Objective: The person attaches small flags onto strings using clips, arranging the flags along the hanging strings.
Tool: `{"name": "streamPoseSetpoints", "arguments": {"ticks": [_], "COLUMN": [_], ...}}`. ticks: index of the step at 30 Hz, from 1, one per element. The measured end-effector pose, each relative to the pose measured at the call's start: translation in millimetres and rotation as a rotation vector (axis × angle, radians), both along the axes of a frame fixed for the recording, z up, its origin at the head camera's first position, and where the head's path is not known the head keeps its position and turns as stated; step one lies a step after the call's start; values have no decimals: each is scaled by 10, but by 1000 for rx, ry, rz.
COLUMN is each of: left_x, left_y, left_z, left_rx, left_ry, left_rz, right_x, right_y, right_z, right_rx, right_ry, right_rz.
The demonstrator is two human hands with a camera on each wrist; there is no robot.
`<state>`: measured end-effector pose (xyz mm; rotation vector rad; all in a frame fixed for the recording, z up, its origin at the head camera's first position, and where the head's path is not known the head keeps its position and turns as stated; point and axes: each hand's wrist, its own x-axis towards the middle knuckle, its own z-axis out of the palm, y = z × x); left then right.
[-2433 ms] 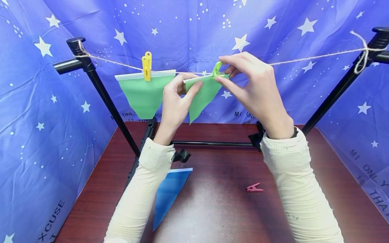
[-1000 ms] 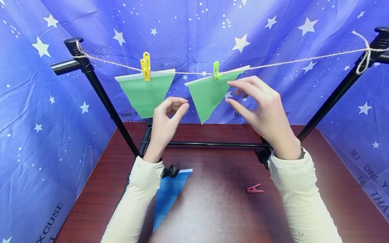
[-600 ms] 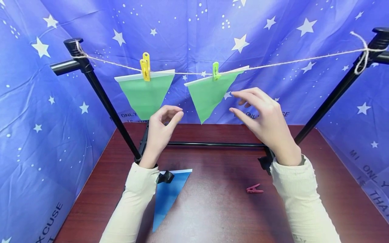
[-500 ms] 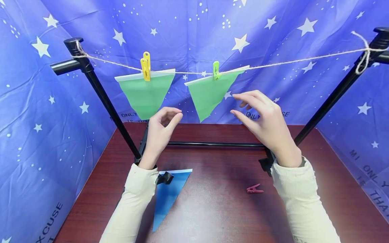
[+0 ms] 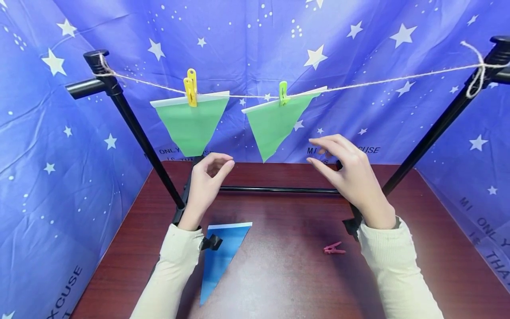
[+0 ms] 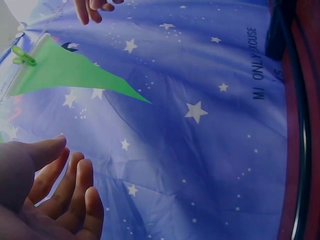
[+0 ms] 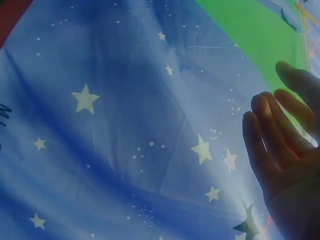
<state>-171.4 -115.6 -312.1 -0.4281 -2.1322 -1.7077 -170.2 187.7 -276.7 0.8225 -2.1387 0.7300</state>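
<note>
Two green pennants hang from a string (image 5: 370,83) in the head view. A yellow clothespin (image 5: 191,88) clips the left pennant (image 5: 190,126), and a light green clothespin (image 5: 283,93) clips the right pennant (image 5: 272,122), whose top edge slants up to the right. My left hand (image 5: 207,184) is just below the left pennant, fingers loosely bent and holding nothing. Below and right of the right pennant is my right hand (image 5: 350,173), also holding nothing, with thumb and fingers apart. A blue pennant (image 5: 225,254) and a pink clothespin (image 5: 334,248) lie on the table.
The string is tied to two black posts, a left post (image 5: 139,133) and a right post (image 5: 434,117). A black crossbar (image 5: 279,190) runs low between them at the back of the brown table (image 5: 287,283). Blue star-printed cloth (image 5: 255,40) surrounds the table.
Both hands let go of the right pennant and its light green clothespin, which stay hanging on the string. The hands have since moved down and apart.
</note>
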Motion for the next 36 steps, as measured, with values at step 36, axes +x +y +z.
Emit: {"name": "streamPoseSetpoints", "arguments": {"ticks": [36], "left_x": [64], "left_y": [-277], "left_z": [-513], "left_rx": [-155], "left_ry": [-128], "left_rz": [20], "right_x": [64], "right_y": [307], "right_z": [-668], "right_rx": [40], "right_ry": [-96], "right_rz": [-36]}}
